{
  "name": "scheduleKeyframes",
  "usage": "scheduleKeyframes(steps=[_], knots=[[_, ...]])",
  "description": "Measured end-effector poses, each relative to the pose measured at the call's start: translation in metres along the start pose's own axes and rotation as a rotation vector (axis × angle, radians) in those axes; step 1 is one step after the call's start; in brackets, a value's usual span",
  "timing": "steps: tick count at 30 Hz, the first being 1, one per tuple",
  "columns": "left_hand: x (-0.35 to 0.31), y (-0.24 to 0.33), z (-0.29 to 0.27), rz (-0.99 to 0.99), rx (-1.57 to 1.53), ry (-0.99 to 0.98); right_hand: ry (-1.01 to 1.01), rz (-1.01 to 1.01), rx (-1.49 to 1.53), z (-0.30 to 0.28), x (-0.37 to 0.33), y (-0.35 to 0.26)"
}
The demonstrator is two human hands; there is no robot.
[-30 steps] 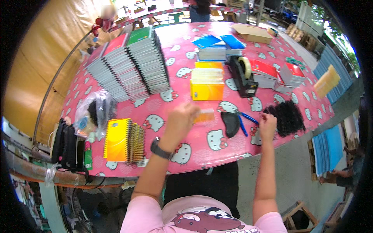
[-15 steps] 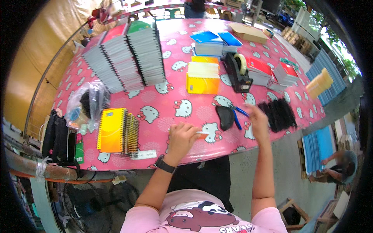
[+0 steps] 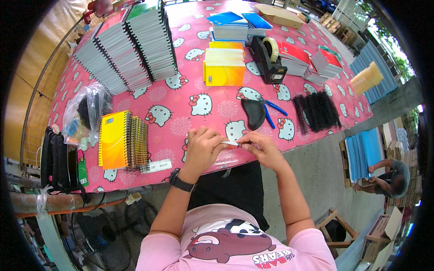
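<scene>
Near the table's front edge, my left hand (image 3: 202, 147) is closed on a thin notebook (image 3: 231, 143), seen almost edge-on as a white strip with a little orange. My right hand (image 3: 266, 151) meets it from the other side, fingers pinched round a dark spiral coil (image 3: 256, 146) at the notebook's edge. How far the coil is threaded is hidden by the fingers. Beyond my hands lie blue-handled pliers (image 3: 270, 118) beside a black curved pad (image 3: 254, 114). Farther right is a pile of black spiral coils (image 3: 318, 111).
Spiral-bound yellow notebooks (image 3: 115, 141) stand at left, near a plastic bag (image 3: 90, 110). Tall notebook stacks (image 3: 113, 58) rise behind. A tape dispenser (image 3: 267, 61) stands between yellow notebooks (image 3: 224, 67) and red-covered stacks (image 3: 293, 56). A co-worker (image 3: 392, 178) crouches at right by blue sheets (image 3: 363, 153).
My right hand has come left from beside the pliers and coil pile to the notebook, now with a coil in its fingers. The view has shifted slightly.
</scene>
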State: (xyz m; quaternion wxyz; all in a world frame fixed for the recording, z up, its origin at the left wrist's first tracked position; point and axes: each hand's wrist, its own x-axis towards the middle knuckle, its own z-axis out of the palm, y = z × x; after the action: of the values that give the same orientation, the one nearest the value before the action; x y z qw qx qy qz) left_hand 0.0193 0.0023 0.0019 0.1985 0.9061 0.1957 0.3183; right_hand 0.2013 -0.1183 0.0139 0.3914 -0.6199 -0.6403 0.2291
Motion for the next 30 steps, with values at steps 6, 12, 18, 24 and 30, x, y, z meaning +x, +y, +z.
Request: scheduleKeyframes(steps=[6,12,18,24,30], knots=[[0.000,0.000,-0.001,0.009,-0.001,0.001,-0.168,0.239,0.193,-0.001,0.003,0.002],[0.005,0.013,-0.001,0.019,-0.013,0.037,-0.021,0.079,0.048,-0.002,0.006,-0.010],[0.007,0.017,0.012,0.005,-0.048,-0.014,-0.071,0.157,0.187,-0.005,0.002,-0.011],[0.003,0.024,0.014,0.057,-0.007,-0.074,-0.265,0.292,0.302,-0.016,0.003,-0.008],[0.011,0.034,0.014,0.074,0.014,-0.051,0.248,-0.061,-0.218,-0.041,0.053,0.073]])
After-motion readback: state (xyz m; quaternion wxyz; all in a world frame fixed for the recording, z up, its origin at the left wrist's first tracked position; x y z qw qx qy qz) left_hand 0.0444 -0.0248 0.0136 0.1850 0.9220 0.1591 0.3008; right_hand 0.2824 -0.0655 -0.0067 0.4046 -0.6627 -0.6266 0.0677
